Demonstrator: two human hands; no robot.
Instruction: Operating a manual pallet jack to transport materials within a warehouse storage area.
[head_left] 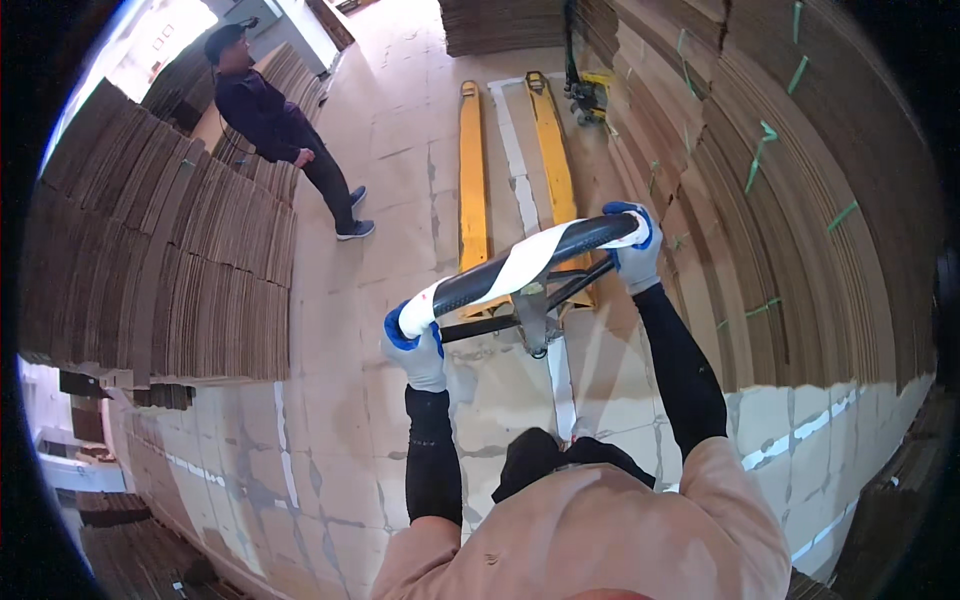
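Cardboard sheet stacks (pixel 800 200) wall both sides of the aisle. One yellow pallet jack (pixel 515 170) lies straight ahead of me, two forks running away along the floor. Its one handle bar (pixel 525 262) sits crosswise, black with white wrap. My left hand (pixel 415 345) and right hand (pixel 635 245), gloved, each wrap closed around an end; left is nearer me. One person (pixel 280 125) stands far left.

Stacks of flattened brown cardboard (pixel 160 260) stood at the left, edges layered and stepped. Taller brown cardboard bundles (pixel 800 200) rose along the right, bound with thin green straps (pixel 760 160). Another low cardboard pile (pixel 500 25) lay at the far end. Possibly a pale sign (pixel 160 38) at upper left, too washed out to tell.
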